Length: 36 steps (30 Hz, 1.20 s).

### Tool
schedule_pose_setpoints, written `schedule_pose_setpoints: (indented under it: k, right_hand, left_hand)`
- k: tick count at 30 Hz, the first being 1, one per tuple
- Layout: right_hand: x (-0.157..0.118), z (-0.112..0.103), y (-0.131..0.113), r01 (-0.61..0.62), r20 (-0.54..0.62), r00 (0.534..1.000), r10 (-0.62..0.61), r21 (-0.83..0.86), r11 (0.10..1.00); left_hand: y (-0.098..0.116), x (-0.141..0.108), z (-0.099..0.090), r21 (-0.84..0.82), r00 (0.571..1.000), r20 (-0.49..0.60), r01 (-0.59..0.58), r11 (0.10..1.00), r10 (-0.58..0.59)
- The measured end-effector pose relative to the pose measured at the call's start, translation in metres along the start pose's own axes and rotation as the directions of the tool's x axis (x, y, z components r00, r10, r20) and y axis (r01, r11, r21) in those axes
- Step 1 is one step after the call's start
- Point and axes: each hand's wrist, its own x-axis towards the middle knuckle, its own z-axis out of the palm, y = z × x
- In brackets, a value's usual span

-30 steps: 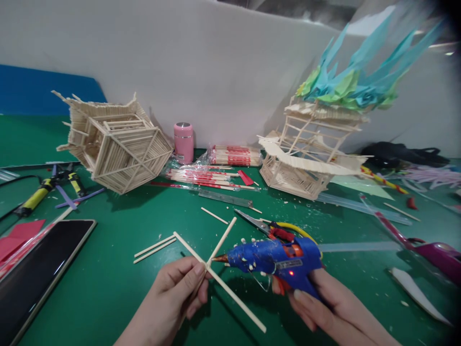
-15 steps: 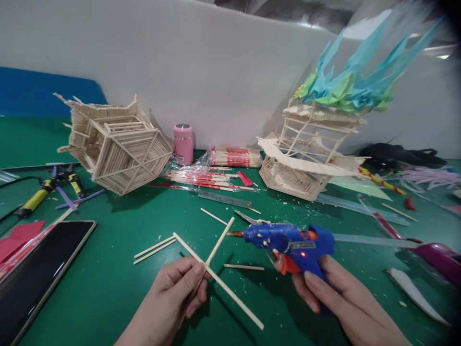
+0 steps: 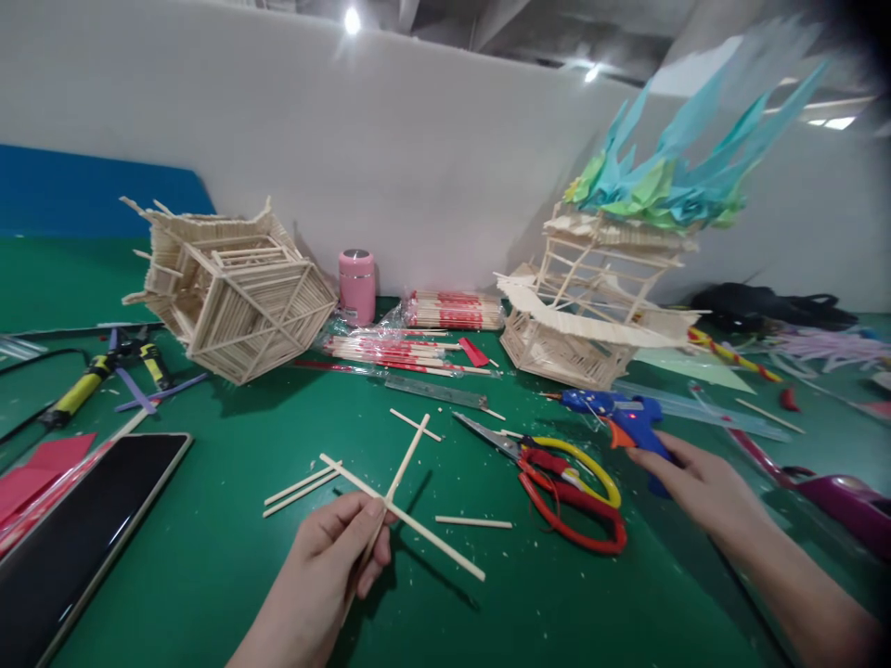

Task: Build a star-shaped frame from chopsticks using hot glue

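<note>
My left hand (image 3: 341, 552) pinches a cross of joined wooden sticks (image 3: 435, 541) at its joint, above the green table. One stick of it points up and away from me, and another runs down to the right. Out to the right, my right hand (image 3: 696, 482) is wrapped round the handle of a blue glue gun (image 3: 613, 413) with an orange trigger, its nozzle facing left. Between the hands lie scissors (image 3: 557, 473) with red and yellow handles. Loose short sticks (image 3: 473, 522) lie near the cross, a pair of them (image 3: 303, 487) to its left.
A stick-built model (image 3: 257, 297) stands back left, another (image 3: 577, 315) with blue paper leaves back right. Between them are a pink flask (image 3: 357, 288) and stick bundles (image 3: 456, 310). A phone (image 3: 90, 529) and pliers (image 3: 87, 385) lie left, a purple tool (image 3: 845, 501) right.
My right hand has carried the glue gun away from the cross, to the right and farther back, uncovering the scissors. My left hand still holds the cross, shifted slightly left.
</note>
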Motion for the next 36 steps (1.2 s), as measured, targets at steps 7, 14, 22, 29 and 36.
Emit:
schedule_pose_setpoints:
  k: [7, 14, 22, 29, 36]
  right_hand:
    - [0.005, 0.004, 0.009, 0.029, 0.034, 0.999, -0.021, -0.246, 0.969]
    - [-0.052, 0.001, -0.063, 0.496, 0.121, 0.858, -0.498, 0.052, 0.867]
    - [-0.083, 0.038, -0.113, 0.773, 0.506, 0.513, -0.693, 0.078, 0.629]
    - [-0.084, 0.036, -0.133, 0.814, 0.681, 0.496, -0.538, -0.148, 0.562]
    - [-0.076, 0.033, -0.125, 0.529, 0.582, 0.614, -0.533, 0.197, 0.825]
  left_hand:
    - [0.001, 0.003, -0.001, -0.004, 0.998, -0.051, -0.030, 1.000, 0.030]
    - [0.004, 0.003, -0.006, 0.011, 0.996, -0.071, -0.061, 0.998, 0.062]
    - [0.002, 0.004, -0.008, 0.027, 0.995, -0.062, -0.072, 0.997, 0.073]
    - [0.002, 0.003, -0.009, 0.136, 0.996, -0.046, -0.074, 0.988, 0.081]
    - [-0.001, 0.006, -0.009, 0.198, 0.993, -0.032, -0.103, 0.975, 0.112]
